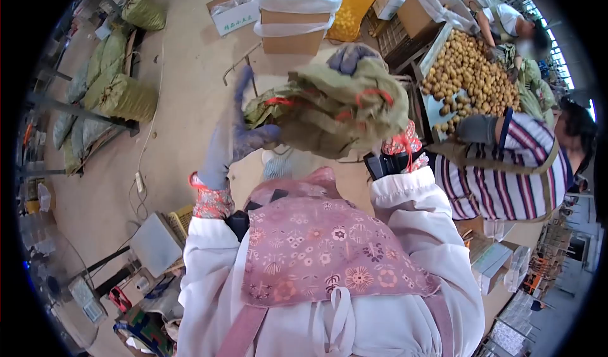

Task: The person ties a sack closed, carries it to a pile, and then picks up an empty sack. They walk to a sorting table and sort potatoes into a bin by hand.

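A crumpled green woven sack [345, 110] with red stitching or cord showing in its folds is held up before my chest. My right hand [352, 59], in a grey-purple glove, curls its fingers over the sack's top edge. At the sack's left end is my left hand [244, 123], gloved alike, thumb and forefinger spread wide around that end. Patterned red cuffs cover both wrists. Below the sack hangs my pink flowered apron [342, 243].
On the right, a table heaped with small potatoes [472, 75] has a white-shirted person [503, 21] and a striped-shirted person [506, 161] beside it. Lined cardboard boxes [291, 34] stand ahead. Filled green sacks [128, 97] lie left; a cable [159, 72] crosses the floor.
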The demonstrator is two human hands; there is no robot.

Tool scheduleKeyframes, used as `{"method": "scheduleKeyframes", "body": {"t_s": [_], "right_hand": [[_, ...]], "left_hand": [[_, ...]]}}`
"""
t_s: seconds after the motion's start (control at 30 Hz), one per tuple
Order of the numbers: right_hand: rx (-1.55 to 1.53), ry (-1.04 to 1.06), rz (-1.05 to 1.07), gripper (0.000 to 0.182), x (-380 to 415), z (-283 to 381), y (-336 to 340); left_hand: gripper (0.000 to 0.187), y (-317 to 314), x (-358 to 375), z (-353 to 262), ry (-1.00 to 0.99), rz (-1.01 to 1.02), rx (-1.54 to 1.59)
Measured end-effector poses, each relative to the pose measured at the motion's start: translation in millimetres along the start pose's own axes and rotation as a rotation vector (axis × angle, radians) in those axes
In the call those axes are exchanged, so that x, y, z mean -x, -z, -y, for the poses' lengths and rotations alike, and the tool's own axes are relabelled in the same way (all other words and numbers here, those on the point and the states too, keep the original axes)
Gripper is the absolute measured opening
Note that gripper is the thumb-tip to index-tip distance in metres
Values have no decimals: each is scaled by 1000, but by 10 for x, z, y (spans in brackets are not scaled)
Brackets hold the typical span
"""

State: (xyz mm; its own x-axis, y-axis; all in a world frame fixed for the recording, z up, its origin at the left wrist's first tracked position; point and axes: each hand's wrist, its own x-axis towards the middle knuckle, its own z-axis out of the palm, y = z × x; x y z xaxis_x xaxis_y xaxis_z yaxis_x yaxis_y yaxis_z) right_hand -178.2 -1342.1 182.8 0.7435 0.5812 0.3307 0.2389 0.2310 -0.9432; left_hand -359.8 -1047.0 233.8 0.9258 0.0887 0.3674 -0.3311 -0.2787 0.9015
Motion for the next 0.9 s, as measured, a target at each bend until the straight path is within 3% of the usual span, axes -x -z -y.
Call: {"method": "scheduleKeyframes", "body": {"t_s": [0.07, 0.1, 0.13, 0.2, 0.23, 0.27, 0.33, 0.37, 0.43, 0.47, 0.5, 0.53, 0.57, 0.6, 0.63, 0.67, 0.7, 0.73, 0.77, 0.8, 0.83, 0.9], "right_hand": [[1, 188, 180, 45, -594, -89, 229], [-274, 331, 344, 39, -969, -5, 229], [-268, 324, 335, 39, -1109, 69, 200], [-152, 89, -264, 18, -1016, 363, -55], [-8, 72, -400, 19, -1033, 496, -175], [-9, 52, -412, 19, -1020, 382, -54], [217, 29, -434, 24, -952, -36, 382], [207, 17, -421, 24, -953, -251, 611], [-723, -412, -776, 34, -834, -873, 1117], [-111, -466, -818, 35, -615, -1626, 1391], [351, -765, -806, 36, -723, -1002, 795], [166, -650, -654, 36, -520, -1658, 1282], [153, -647, -616, 36, -497, -1873, 1465], [127, -562, -632, 36, -480, -2050, 1561], [99, -479, -662, 36, -446, -2205, 1606], [74, -396, -698, 36, -455, -2289, 1599], [322, -385, -731, 39, -643, -1981, 1451], [273, -324, -834, 43, -810, -1856, 1359], [262, -256, -797, 45, -978, -1628, 1206], [252, -190, -756, 48, -1136, -1367, 1024], [400, -174, -549, 51, -1243, -1127, 829], [803, -89, -25, 64, -1398, -814, 603]], "left_hand": [[96, 51, -403, 89, 472, 417, 138], [82, -32, -510, 328, 303, 365, -59], [82, -62, -632, 552, 303, 374, -50], [67, -117, -812, 899, 321, 290, -83], [50, -95, -966, 934, 441, 320, -11], [50, -107, -1009, 1070, 459, 333, -5], [36, -140, -1053, 1487, 353, -38, 386], [29, -107, -1115, 1723, 107, -87, 106], [28, -119, -1199, 1754, 224, -112, 174], [28, -143, -1164, 1757, 324, -122, 247], [27, -136, -1094, 1949, 408, -87, 220], [27, -236, -937, 2102, 423, -122, 208], [27, -317, -804, 2284, 431, -146, 87], [26, -296, -747, 2356, 441, -154, -38], [25, -335, -761, 2181, 587, -126, -33], [28, -418, -741, 2167, 616, -136, 40], [30, -432, -684, 2292, 531, -27, -150], [32, -442, -648, 2380, 445, 84, -334], [32, -472, -679, 2346, 458, 80, -339], [37, -516, -735, 2270, 291, 127, -460], [43, -550, -766, 2197, 125, 176, -576], [46, -573, -778, 2127, 168, 221, -554]]}}
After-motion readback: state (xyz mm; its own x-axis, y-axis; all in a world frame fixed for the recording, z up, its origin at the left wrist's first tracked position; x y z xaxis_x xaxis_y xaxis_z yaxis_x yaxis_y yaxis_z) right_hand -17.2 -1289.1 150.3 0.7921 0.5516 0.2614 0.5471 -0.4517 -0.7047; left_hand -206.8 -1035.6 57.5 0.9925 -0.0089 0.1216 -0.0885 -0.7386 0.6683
